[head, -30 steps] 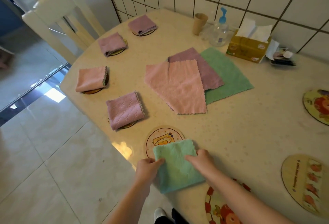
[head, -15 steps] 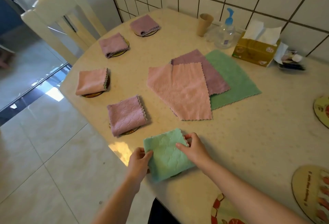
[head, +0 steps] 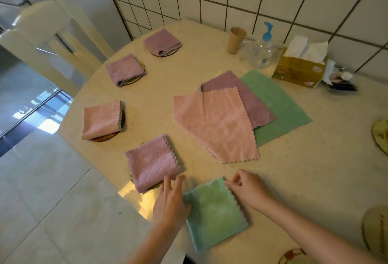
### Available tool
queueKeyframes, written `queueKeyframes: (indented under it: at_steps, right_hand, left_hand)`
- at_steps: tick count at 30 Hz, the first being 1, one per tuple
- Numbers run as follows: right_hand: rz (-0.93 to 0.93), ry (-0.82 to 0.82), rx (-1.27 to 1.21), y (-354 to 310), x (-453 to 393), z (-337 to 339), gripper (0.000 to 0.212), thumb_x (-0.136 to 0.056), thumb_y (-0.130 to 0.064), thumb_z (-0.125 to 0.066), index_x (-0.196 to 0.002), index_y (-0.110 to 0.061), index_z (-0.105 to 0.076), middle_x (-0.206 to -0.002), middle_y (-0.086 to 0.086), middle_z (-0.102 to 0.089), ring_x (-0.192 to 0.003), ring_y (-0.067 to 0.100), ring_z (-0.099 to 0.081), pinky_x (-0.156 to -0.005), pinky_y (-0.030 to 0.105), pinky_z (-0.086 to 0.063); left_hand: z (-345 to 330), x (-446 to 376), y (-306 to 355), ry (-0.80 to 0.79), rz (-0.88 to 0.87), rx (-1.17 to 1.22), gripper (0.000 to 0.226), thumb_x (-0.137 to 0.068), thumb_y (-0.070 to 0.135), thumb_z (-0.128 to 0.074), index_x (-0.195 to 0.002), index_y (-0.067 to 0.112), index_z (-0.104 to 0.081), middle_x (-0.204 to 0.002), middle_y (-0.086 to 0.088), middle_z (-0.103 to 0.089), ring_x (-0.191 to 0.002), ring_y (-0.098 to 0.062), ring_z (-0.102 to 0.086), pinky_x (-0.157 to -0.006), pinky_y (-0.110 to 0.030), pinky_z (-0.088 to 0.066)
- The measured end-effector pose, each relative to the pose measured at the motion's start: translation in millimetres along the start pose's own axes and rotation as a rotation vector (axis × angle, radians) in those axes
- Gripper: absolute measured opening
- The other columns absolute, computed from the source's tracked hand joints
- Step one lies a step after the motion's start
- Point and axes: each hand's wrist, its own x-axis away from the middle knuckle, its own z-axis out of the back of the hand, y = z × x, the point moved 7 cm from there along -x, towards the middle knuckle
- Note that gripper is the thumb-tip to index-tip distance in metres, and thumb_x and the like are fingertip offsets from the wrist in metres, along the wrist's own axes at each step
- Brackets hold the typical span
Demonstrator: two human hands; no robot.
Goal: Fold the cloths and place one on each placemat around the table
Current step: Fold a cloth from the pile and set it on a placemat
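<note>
My left hand [head: 168, 202] lies flat, fingers straight and together, against the left edge of the folded green cloth [head: 214, 211]; my right hand [head: 247, 188] pinches that cloth's far right corner with curled fingers. The green cloth sits at the near edge of the counter [head: 294, 169], just right of the folded mauve cloth [head: 153, 163], and I cannot see any placemat beneath it. Risk 1, as I judge it: my left fingertips touch the mauve cloth's near corner, so any sideways sweep could drag it off its placemat. Risk 2: the green cloth lies close to the counter edge and could slide off if tugged. Beyond the green cloth, 3 unfolded cloths [head: 218, 125] await folding. Writing: the tissue box [head: 298, 70] carries printing too blurred to read.
</note>
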Motion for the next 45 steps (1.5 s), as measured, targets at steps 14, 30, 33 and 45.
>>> queueKeyframes:
  at_steps: [14, 30, 33, 45]
  right_hand:
    - [-0.214, 0.306, -0.107, 25, -116, 90, 0.035, -0.084, -0.029, -0.06, -0.062, -0.02, -0.034, -0.065, 0.001, -0.041, -0.067, 0.022, -0.047, -0.046, 0.028, -0.027]
    - [0.325, 0.213, -0.373, -38, -69, 108, 0.011, -0.09, -0.012, -0.054, -0.081, -0.013, -0.047, -0.066, 0.001, -0.047, -0.059, 0.006, -0.038, -0.054, 0.027, -0.029]
    - [0.341, 0.266, -0.399, -38, -66, 128, 0.014, -0.089, -0.005, -0.055, -0.083, -0.018, -0.053, -0.066, -0.008, -0.051, -0.062, 0.0, -0.045, -0.057, 0.019, -0.034]
    - [0.418, 0.673, -0.444, -10, -11, 248, 0.015, -0.09, -0.007, -0.056, -0.102, -0.013, -0.064, -0.094, -0.008, -0.062, -0.088, 0.002, -0.055, -0.072, 0.001, -0.038]
  left_hand:
    - [19, -165, 138, -0.178, -0.538, 0.002, 0.055, -0.082, -0.001, -0.051, -0.135, 0.012, -0.044, -0.137, -0.007, -0.042, -0.124, -0.029, -0.038, -0.099, -0.042, -0.039]
    - [64, -251, 182, -0.035, -0.933, -0.66, 0.048, -0.084, 0.044, -0.064, -0.127, 0.025, -0.056, -0.155, 0.0, -0.024, -0.142, -0.031, -0.016, -0.112, -0.045, -0.022]
    - [102, -264, 160, 0.032, -0.851, -0.594, 0.033, -0.076, 0.033, -0.072, -0.108, 0.024, -0.068, -0.148, 0.001, -0.039, -0.138, -0.033, -0.027, -0.107, -0.045, -0.028]
    - [173, -181, 182, 0.273, -0.65, -0.101, 0.023, -0.078, 0.018, -0.075, -0.076, 0.007, -0.055, -0.074, -0.003, -0.049, -0.071, -0.03, -0.054, -0.06, -0.032, -0.033]
